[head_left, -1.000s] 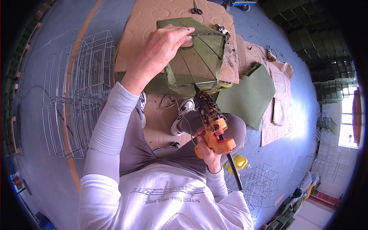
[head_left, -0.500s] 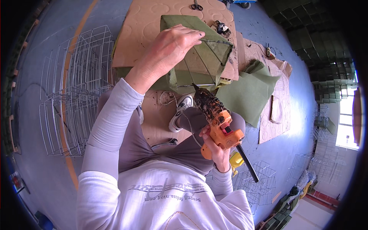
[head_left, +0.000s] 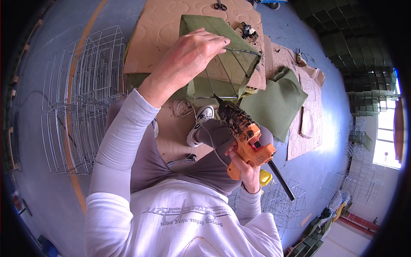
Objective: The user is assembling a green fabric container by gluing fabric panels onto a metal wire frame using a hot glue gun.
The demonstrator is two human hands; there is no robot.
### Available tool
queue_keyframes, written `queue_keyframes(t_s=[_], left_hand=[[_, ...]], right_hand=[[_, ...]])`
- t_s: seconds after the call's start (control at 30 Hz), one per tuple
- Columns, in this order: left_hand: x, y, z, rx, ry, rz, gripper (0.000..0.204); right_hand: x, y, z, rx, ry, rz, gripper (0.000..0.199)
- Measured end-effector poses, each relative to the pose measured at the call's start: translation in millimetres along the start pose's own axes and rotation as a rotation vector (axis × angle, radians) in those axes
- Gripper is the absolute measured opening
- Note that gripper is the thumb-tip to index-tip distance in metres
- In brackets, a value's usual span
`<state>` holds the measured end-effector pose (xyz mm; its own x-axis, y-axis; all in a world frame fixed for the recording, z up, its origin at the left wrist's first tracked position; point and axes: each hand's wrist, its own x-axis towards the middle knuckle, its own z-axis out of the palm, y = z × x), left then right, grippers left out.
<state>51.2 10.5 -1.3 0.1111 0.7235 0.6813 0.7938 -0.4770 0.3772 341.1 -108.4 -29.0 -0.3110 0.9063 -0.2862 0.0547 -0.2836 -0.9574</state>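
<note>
at the far left, a stack of bare white wire frames (head_left: 81,98) lies on the blue floor (head_left: 47,47), well apart from the hands. right of it the left hand (head_left: 186,60) reaches out from a grey sleeve and rests on top of the green fabric-covered wire box (head_left: 227,55), fingers spread over its upper edge in a loose grip that presses down on the frame rather than closing round it. the box stands tilted on brown cardboard sheets (head_left: 158,34), just past the person's knees, with a white shoe (head_left: 201,122) showing beneath it. scissors (head_left: 220,5) lie at the far edge of the cardboard. nearer and to the right, the right hand (head_left: 245,167) has its grip closed round the handle of an orange glue gun (head_left: 248,137); the gun's crusted nozzle points up at the lower near edge of the box, just short of it or touching, i cannot tell which. right of the gun a loose piece of green felt (head_left: 276,105) lies on the cardboard.
</note>
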Motion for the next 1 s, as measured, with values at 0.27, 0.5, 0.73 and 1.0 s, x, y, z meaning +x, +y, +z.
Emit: queue_keyframes(t_s=[0.27, 0.5, 0.73, 1.0], left_hand=[[1, 2, -2, -0.007, -0.009, -0.004, 0.028], [2, 1, -4, -0.010, -0.024, -0.015, 0.028], [2, -1, -2, -0.003, -0.033, -0.032, 0.027], [3, 0, -4, 0.009, -0.026, -0.041, 0.027]], right_hand=[[-2, 3, 3, -0.067, -0.032, -0.024, 0.019], [-3, 17, 9, -0.078, -0.047, -0.048, 0.018], [-1, 23, 10, -0.030, -0.031, -0.080, 0.016], [-2, 20, 6, 0.041, 0.030, -0.103, 0.016]])
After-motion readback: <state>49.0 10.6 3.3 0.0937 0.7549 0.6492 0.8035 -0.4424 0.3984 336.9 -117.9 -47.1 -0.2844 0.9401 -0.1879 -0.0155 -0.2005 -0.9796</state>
